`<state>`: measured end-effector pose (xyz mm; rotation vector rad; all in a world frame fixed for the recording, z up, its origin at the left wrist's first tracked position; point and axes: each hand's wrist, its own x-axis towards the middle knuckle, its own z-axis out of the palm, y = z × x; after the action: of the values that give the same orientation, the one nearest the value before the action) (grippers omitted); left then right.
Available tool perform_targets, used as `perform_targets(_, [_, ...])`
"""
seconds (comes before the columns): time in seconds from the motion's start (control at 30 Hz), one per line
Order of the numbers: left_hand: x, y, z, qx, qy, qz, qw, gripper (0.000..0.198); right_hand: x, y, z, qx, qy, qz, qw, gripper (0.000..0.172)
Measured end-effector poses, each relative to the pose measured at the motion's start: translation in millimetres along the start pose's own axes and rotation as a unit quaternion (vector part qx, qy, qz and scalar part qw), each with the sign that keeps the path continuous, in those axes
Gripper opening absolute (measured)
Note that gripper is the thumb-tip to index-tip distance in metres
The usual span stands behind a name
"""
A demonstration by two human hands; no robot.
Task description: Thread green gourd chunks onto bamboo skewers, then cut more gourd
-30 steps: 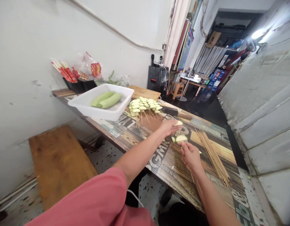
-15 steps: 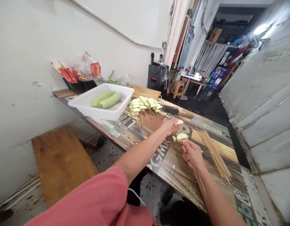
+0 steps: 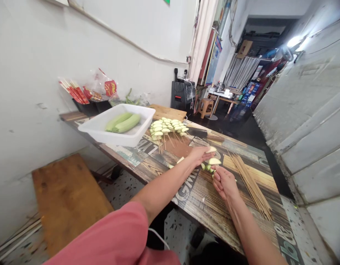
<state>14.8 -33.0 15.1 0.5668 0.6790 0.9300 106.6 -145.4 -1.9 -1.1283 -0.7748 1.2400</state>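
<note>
My left hand is closed on a pale zucchini slice, pinched at the fingertips. Just below it, my right hand grips a thin bamboo skewer, most of which its fingers hide. One zucchini slice sits on that skewer above the right fingers. Several green-edged zucchini pieces lie on the table between the hands, partly covered by them. To the right of my right hand lies a bundle of bare bamboo skewers.
Several skewered zucchini slices are piled beyond my left hand. A cleaver lies beside them. Two whole zucchini rest in a white plastic tub. Behind are a wooden board and a black speaker. A wooden bench stands lower left.
The view has shifted slightly. Both hands stay close together with the same slices, and more of the loose zucchini pieces beside the right fingers now show.
</note>
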Motion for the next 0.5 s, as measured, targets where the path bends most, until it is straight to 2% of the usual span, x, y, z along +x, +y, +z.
perform_targets(0.3, [-12, -7, 11.3, 0.042, 0.020, -0.020, 0.999, 0.007, 5, 5, 3, -0.052, 0.034, -0.053, 0.997, 0.035])
perform_targets(0.5, [-4, -3, 5.6, 0.050, 0.040, 0.006, 0.998, 0.005, 8, 9, -1, -0.159, 0.028, -0.088, 0.983, 0.038])
